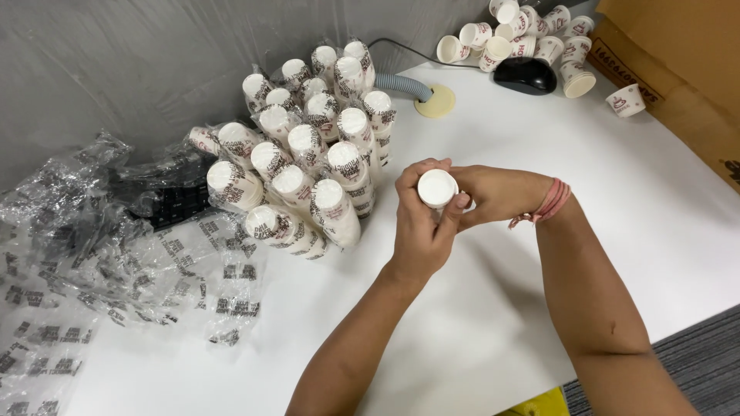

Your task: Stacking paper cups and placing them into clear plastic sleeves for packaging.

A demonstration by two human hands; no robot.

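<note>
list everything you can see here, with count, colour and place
stack of paper cups: one, white bottom facing up, held between both hands at table centre
wrapped cup stacks: about twenty, white with dark print, piled left of the hands
loose cups: about a dozen, white with print, far right of table
computer mouse: one, black, among the loose cups
empty plastic wrappers: many, clear with dark print, left edge
hose: one, grey, entering a beige grommet
cardboard box: one, brown, top right
table: one, white
wristband: pink, right wrist
left hand: grips the stack
right hand: grips the stack
</note>
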